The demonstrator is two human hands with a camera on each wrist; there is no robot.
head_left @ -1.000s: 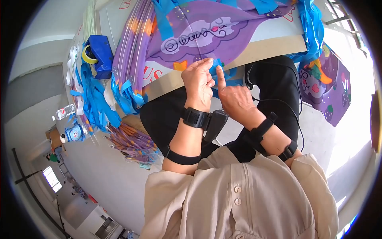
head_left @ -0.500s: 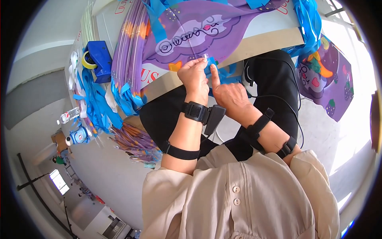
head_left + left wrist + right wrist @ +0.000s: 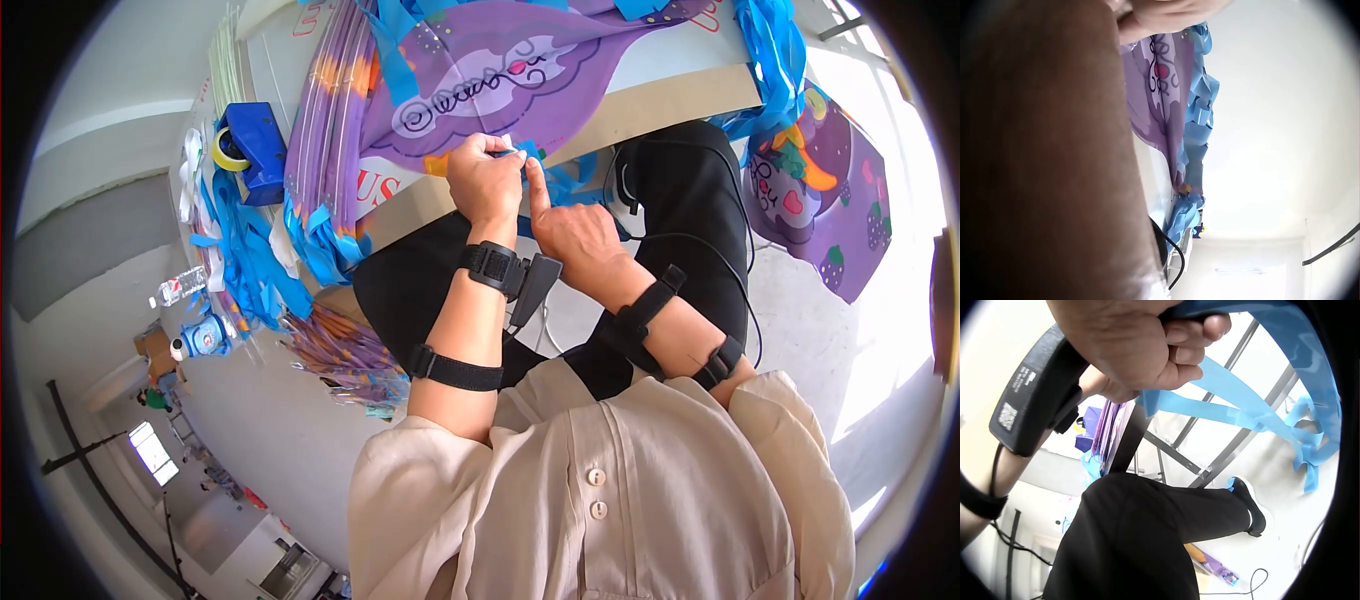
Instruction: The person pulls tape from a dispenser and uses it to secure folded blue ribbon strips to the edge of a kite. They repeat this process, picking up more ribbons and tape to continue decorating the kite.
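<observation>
Step in hand: by our reading, a blue ribbon is being fixed to the lower edge of the purple kite, just where the kite hangs over the near edge of the tabletop.
Left grip: the left hand has thumb and fingertips closed in a pinch on a small pale tape piece. It is too small for us to say how much of it is free.
Right grip: in the right wrist view, the right hand has its lower fingers curled round the blue ribbon. In the head view its forefinger points straight up towards the pinch.
Doing it well: we would hold the tape taut and flat. We would bring the ribbon end up under it with the forefinger as backing, then press from the middle outwards so no crease forms. We would also leave the ribbon a little slack so it cannot drag the tape askew.
Thing relative to the grip: the tape piece sits at the very tips of the left grip, against the kite's edge. The right forefinger's tip is just beside it, touching or nearly so. The ribbon runs from the right grip down past the knees.
What we cannot tell: whether the tape already sticks to the kite.
Nearby: a blue tape dispenser stands well apart on the tabletop, beyond the left hand.
</observation>
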